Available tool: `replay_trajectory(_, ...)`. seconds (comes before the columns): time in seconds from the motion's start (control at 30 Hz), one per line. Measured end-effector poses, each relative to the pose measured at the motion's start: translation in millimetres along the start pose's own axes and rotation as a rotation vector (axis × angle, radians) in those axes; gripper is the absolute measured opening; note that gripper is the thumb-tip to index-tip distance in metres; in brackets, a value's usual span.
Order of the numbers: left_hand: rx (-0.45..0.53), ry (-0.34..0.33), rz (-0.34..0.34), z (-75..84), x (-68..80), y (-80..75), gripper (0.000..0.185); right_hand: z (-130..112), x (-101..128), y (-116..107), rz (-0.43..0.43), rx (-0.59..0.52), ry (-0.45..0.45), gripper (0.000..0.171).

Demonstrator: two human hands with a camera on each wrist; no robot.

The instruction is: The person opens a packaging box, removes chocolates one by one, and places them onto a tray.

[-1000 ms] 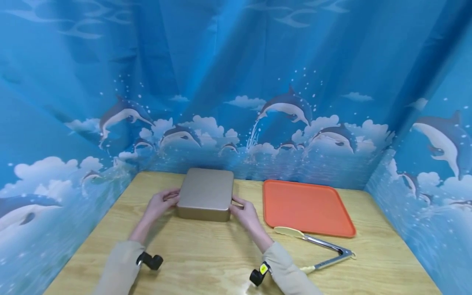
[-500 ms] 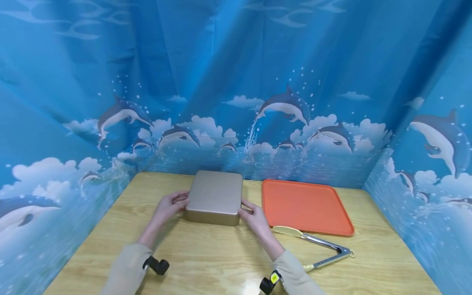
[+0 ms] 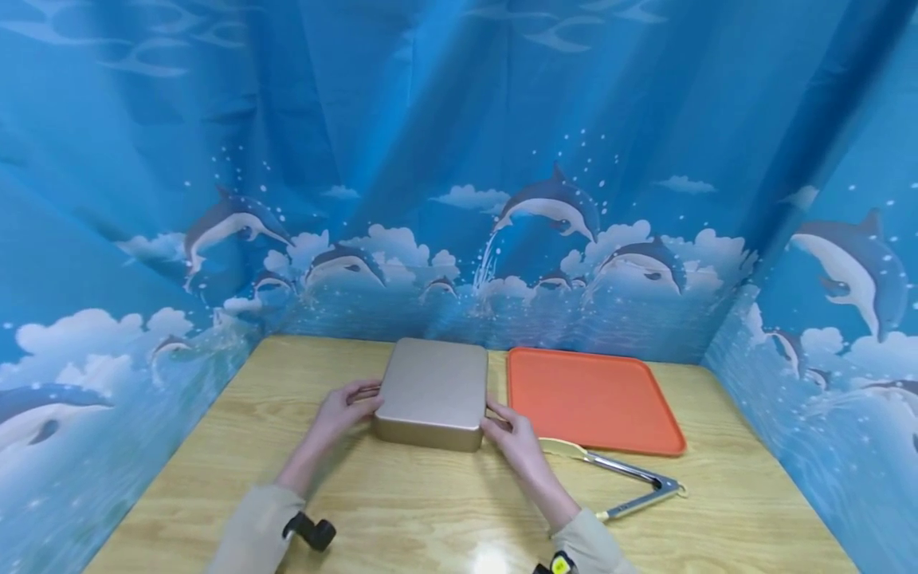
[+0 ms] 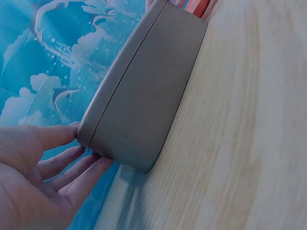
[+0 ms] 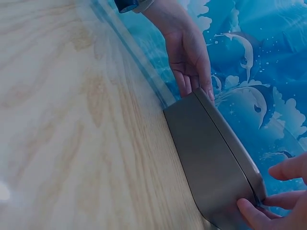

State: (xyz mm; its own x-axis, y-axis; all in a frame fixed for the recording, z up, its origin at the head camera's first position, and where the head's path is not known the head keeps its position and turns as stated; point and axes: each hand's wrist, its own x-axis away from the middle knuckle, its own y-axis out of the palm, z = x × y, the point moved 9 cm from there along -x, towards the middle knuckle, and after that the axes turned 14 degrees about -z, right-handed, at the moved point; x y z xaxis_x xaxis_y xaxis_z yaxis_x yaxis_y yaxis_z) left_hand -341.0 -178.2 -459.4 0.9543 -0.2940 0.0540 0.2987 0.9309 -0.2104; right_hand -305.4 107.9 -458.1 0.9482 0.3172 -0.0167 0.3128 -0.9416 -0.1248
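Note:
A square, champagne-coloured metal tin (image 3: pixel 433 384) with a lid sits on the table, between my two hands in the head view. My left hand (image 3: pixel 346 412) holds its left side; in the left wrist view, the thumb meets the lid edge and the other fingertips touch the wall below the seam. At the opposite side, my right hand (image 3: pixel 518 441) holds the near right corner, and its fingertips (image 5: pixel 253 209) lie against the wall in the right wrist view. The lid is on, so the inside is hidden.
An orange-red tray (image 3: pixel 591 402) lies to the right of the tin. In front of it rest spread tongs (image 3: pixel 631 470) with silver arms and pale yellow tips, one tip near my right hand. A blue dolphin-print curtain (image 3: pixel 459 199) borders the wooden table (image 3: pixel 402 518).
Both hands have moved the tin to the right and slightly toward me, closer to the tray. The tray and tongs have stayed in place.

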Motion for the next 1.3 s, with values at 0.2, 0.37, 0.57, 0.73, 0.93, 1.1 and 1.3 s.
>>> replay_trajectory(0.2,0.000,0.012,-0.023,2.4,5.8,11.5,0.049,0.6,12.1,-6.3,0.013,0.020,0.001,0.048)
replay_trajectory(0.37,0.006,0.015,-0.030,2.5,8.9,19.5,0.049,4.4,22.9,-11.7,0.021,0.023,0.013,0.048)
replay_trajectory(0.57,0.019,0.018,-0.018,4.2,15.1,26.8,0.046,5.1,32.9,-15.5,0.013,0.030,0.015,0.050)
replay_trajectory(0.73,0.031,0.025,-0.019,6.5,22.0,33.0,0.046,3.3,41.5,-19.1,0.010,0.055,0.017,0.052)
replay_trajectory(0.93,0.040,0.039,-0.032,8.2,27.8,39.6,0.047,4.0,48.4,-24.4,0.014,0.101,0.030,0.052)
replay_trajectory(1.1,0.028,0.024,-0.028,8.8,31.4,43.1,0.046,4.1,52.9,-27.0,0.024,0.132,0.025,0.050)
replay_trajectory(1.3,0.023,0.007,-0.028,10.5,36.5,46.5,0.045,5.8,59.3,-27.6,0.044,0.126,0.042,0.049)
